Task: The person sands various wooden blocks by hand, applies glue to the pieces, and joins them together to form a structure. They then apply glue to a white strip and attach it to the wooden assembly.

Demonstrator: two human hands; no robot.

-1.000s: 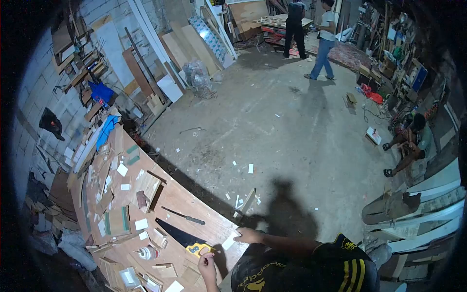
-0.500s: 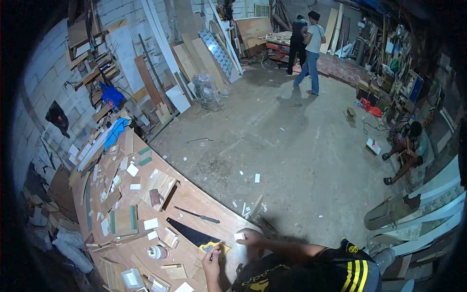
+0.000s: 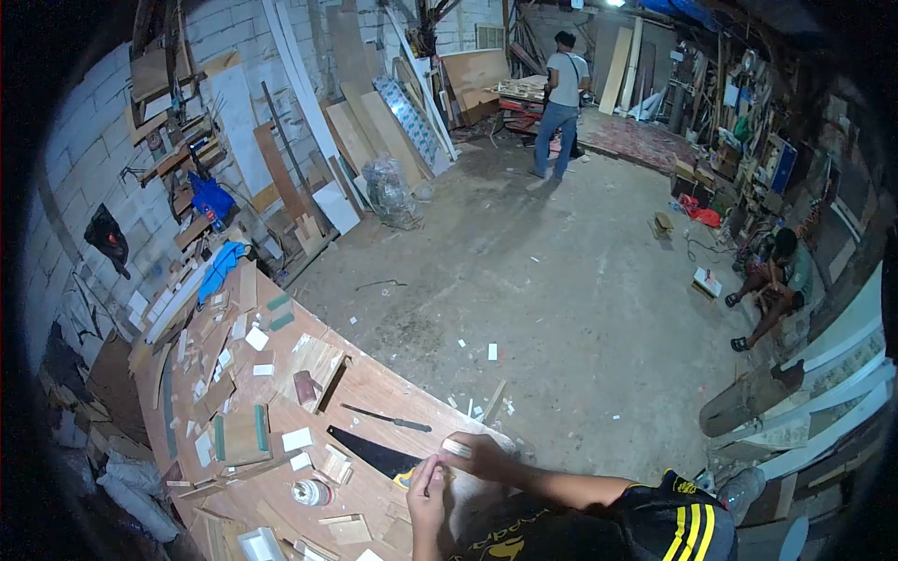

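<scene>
1. Head view: small white piece (image 3: 456, 448) is sitting at the near edge of the bench (image 3: 374, 383), pinched under the fingers of the right hand (image 3: 479, 455).
2. Right grip is holding that piece, fingers curled over it, forearm running back along the bench edge.
3. Left hand (image 3: 426, 493) is sitting just beside the right, fingers narrowed at the yellow handle of the handsaw (image 3: 374, 454); can't tell whether it's actually gripping the handle.
4. Handsaw's dark blade is lying flat on the bench, pointing away from the hands toward the left.
5. Dark-handled tool (image 3: 385, 418) is lying just past the saw, parallel-ish to the blade.
6. Round tin (image 3: 311, 492) is sitting left of the left hand; wood offcuts and white scraps are littering the rest of the bench.
7. Farther out: one person (image 3: 559, 101) is standing by stacked boards at the back, another person (image 3: 776, 285) is sitting on the concrete floor at right.
</scene>
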